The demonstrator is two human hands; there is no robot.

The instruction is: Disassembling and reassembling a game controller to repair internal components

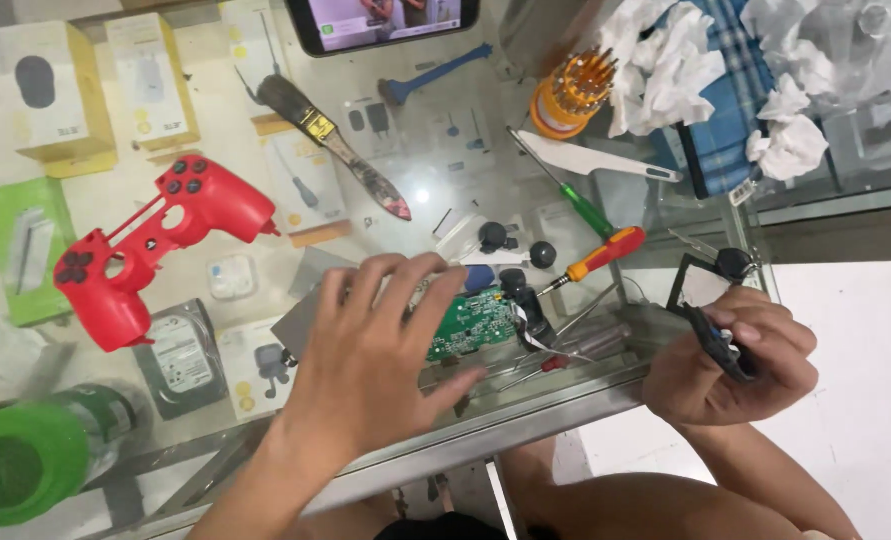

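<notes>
My left hand (371,350) lies flat with fingers spread over the glass counter (566,400), its fingertips touching a green circuit board (476,322). My right hand (731,355) is off the counter's right edge, closed around a small black part (721,345). A red game controller shell (151,245) lies to the left of my left hand. Black thumbstick caps (496,237) and a red-and-yellow screwdriver (596,258) rest just beyond the board.
A paintbrush (331,145), a white plastic knife (591,160), a green-handled screwdriver (586,208), an orange bit holder (571,95) and crumpled tissues (666,60) lie further back. A phone (386,20) sits at the top edge. A green cup (26,460) stands near left. Boxes show under the glass.
</notes>
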